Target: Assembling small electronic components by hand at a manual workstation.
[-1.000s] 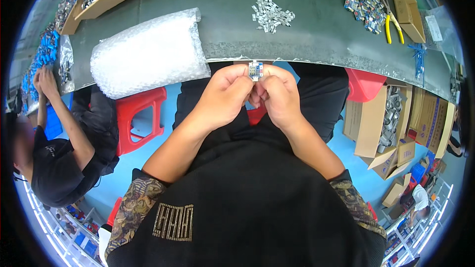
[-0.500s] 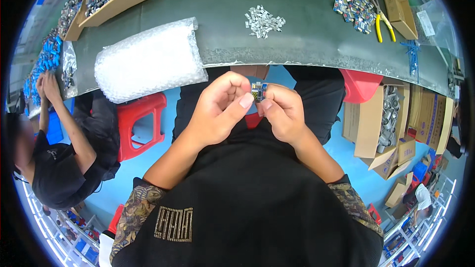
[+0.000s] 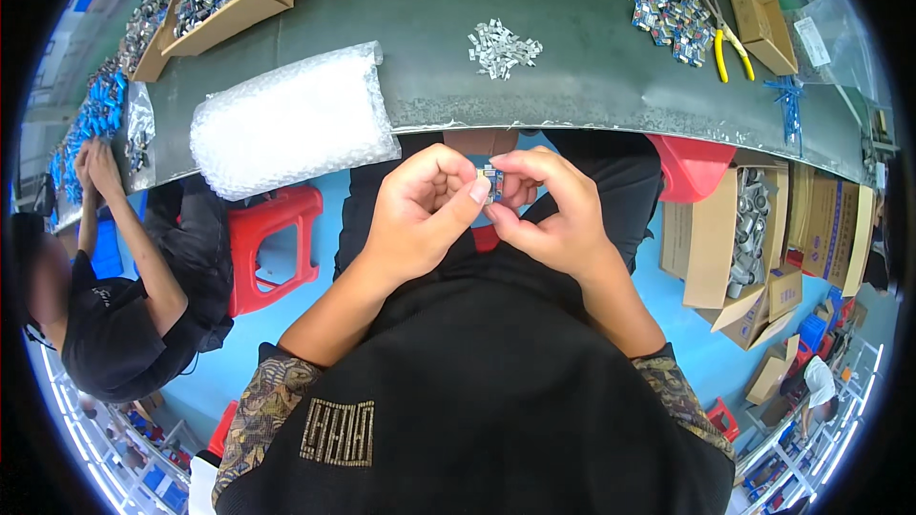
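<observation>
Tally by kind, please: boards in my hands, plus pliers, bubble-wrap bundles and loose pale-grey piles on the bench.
Circuit board in your left hand: 1
Yellow-handled pliers: 1
White bubble-wrap bundle: 1
Pile of small pale-grey pieces: 1
Total: 4

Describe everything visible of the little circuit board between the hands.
The little circuit board looks blue, with pale, metallic-looking parts, one at its upper end; finer detail is too small to tell. It is held in the air, off the near edge of the table. The left hand pinches it, partly covering it. The right hand brackets it with finger and thumb; contact there is unclear.
</observation>
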`<state>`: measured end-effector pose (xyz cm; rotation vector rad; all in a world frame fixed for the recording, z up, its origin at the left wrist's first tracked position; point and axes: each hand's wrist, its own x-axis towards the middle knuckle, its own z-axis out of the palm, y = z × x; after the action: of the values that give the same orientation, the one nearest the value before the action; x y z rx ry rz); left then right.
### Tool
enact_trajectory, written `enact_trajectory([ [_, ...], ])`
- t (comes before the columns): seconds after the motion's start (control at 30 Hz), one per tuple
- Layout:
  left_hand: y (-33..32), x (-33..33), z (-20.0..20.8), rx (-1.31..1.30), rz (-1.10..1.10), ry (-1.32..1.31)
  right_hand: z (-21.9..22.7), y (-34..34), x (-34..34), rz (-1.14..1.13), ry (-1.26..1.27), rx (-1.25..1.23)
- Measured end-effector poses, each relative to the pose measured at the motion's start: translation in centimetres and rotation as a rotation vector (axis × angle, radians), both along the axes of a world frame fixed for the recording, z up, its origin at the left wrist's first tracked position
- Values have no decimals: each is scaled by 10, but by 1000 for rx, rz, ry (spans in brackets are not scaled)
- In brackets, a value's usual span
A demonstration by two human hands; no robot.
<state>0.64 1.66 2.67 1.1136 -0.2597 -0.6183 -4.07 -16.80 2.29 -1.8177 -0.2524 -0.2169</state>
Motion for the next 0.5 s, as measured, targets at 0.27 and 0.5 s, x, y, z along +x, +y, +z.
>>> enact_trajectory([
  [0.27,1,10,-68,243,-186,248,-6,1,6,-319,-27,-186],
  [0.5,-4,29,-150,408,-442,478,54,16,51,-352,-5,-125],
])
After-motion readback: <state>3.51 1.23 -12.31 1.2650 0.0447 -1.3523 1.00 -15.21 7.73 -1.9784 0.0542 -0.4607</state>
